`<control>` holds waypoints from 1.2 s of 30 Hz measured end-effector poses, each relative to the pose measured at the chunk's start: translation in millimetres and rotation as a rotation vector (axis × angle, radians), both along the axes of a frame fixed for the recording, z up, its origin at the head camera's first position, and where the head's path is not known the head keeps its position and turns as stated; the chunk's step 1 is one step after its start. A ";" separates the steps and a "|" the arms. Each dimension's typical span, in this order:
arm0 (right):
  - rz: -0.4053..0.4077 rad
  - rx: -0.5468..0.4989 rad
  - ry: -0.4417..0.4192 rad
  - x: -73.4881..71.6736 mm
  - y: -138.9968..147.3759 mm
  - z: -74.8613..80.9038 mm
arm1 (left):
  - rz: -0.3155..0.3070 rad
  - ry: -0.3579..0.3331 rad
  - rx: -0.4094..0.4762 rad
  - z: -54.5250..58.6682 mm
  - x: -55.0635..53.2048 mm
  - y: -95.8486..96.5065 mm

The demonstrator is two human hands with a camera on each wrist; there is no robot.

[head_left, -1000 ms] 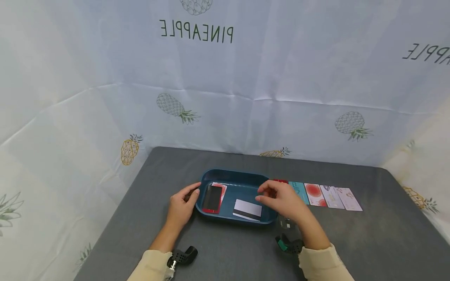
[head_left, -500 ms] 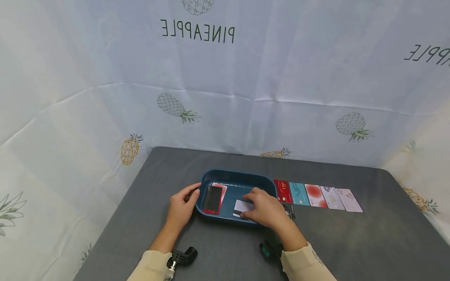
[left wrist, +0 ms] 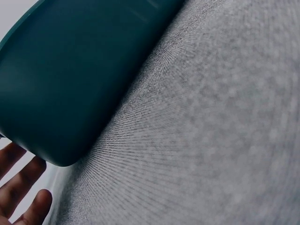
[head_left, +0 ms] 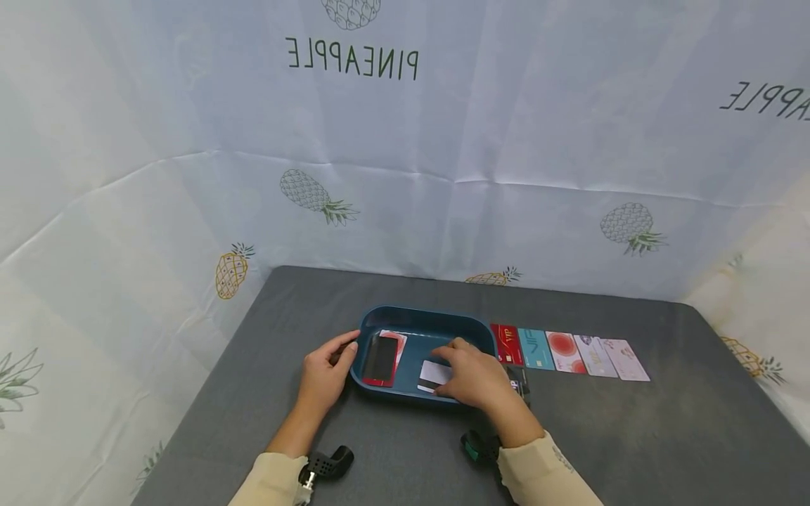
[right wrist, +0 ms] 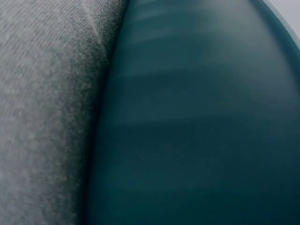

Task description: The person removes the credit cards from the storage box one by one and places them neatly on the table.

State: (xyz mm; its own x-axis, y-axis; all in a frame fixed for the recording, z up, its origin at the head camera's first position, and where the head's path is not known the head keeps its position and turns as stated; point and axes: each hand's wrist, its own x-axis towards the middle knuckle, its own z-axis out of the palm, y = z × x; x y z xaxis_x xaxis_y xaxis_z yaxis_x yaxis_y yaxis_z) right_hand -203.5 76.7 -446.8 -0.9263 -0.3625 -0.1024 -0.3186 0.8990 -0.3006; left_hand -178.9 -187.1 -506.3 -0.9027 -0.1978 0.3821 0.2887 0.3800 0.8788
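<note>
A dark blue tray (head_left: 436,320) sits on the grey table. My left hand (head_left: 324,372) rests at its left end; in the left wrist view its extended fingers (left wrist: 28,178) touch the tray's outer wall. Inside the tray, my right hand (head_left: 477,379) holds a white card with a black stripe (head_left: 433,372), fingers at the far edge and thumb at the near edge. The hand covers the card's right part. At the tray's left lies a dark rectangular card (head_left: 382,357) over a red one, with a pinkish card (head_left: 401,340) partly beneath. The right wrist view shows only tray wall and table.
Right of the tray runs a row of cards: a red card (head_left: 508,344), a teal card (head_left: 536,349), a white card with red circles (head_left: 565,351) and two pale ones. A black card (head_left: 519,379) is partly hidden by my right hand. A patterned curtain (head_left: 405,211) hangs behind.
My right hand has moved left and down from the tray's right rim onto the white striped card, uncovering the red card beyond. The left hand has stayed in place.
</note>
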 end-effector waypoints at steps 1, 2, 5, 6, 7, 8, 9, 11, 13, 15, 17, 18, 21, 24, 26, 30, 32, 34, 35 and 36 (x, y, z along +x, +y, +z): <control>-0.002 0.007 -0.006 -0.1 -0.7 0.0 | 0.000 0.002 -0.002 0.0 0.2 -0.1; -0.004 0.014 -0.011 -0.3 -1.4 0.1 | 0.001 0.002 -0.004 0.0 0.4 -0.1; -0.010 0.028 -0.025 -0.5 -2.8 0.1 | 0.006 0.002 -0.010 0.2 0.8 0.0; -0.011 0.030 -0.028 -0.6 -2.9 0.3 | 0.007 0.003 -0.012 0.1 0.9 0.0; -0.012 0.029 -0.031 -0.6 -3.0 0.4 | 0.010 0.004 -0.014 0.0 1.0 0.0; -0.012 0.028 -0.034 -0.7 -3.0 0.5 | 0.011 0.006 -0.017 -0.1 1.0 0.2; -0.012 0.025 -0.037 -0.5 -2.9 0.6 | 0.011 0.008 -0.017 -0.3 1.1 0.2; -0.011 0.019 -0.043 -0.2 -2.6 0.7 | 0.014 0.007 -0.018 -0.4 1.1 0.5; -0.011 0.008 -0.046 -0.1 -2.1 0.5 | 0.014 0.001 -0.018 -0.5 1.3 0.6; -0.014 -0.007 -0.049 -0.3 -1.3 0.0 | 0.014 -0.002 -0.018 -0.8 1.3 0.4; -0.021 -0.031 -0.048 -0.1 -0.4 -0.3 | 0.015 -0.005 -0.022 -1.3 1.2 0.4; -0.025 -0.045 -0.047 -0.3 0.1 -0.3 | 0.014 -0.006 -0.022 -1.6 1.1 0.4; -0.032 -0.087 -0.039 0.1 1.2 0.7 | 0.008 0.001 -0.020 -2.3 0.2 -0.1; -0.038 -0.129 -0.026 0.6 2.5 0.7 | -0.001 0.011 -0.017 -2.1 -0.5 -0.7; -0.030 -0.150 -0.010 0.8 3.7 0.0 | -0.003 0.016 -0.016 -2.0 -1.2 -1.0; -0.014 -0.175 0.030 0.6 5.3 -1.5 | 0.008 0.007 -0.012 -1.1 -1.6 -0.3; -0.022 -0.187 0.049 0.6 5.6 -1.8 | 0.021 -0.009 -0.009 0.0 -1.4 0.6; -0.035 -0.216 0.060 0.7 6.0 -2.0 | 0.028 -0.025 -0.007 1.2 -1.4 1.5; -0.044 -0.233 0.063 0.8 6.2 -2.1 | 0.029 -0.029 -0.007 1.7 -1.4 1.8; -0.056 -0.248 0.070 0.6 6.5 -2.1 | 0.025 -0.030 -0.007 3.0 -0.9 2.0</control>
State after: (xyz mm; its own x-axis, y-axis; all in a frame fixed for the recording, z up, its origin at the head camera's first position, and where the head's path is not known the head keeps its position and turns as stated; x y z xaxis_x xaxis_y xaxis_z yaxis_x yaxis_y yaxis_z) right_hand -202.9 83.2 -448.8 -0.9475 -0.3163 0.0480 -0.2978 0.8175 -0.4930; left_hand -179.8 -185.1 -503.3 -0.9086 -0.2181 0.3563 0.2523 0.3932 0.8841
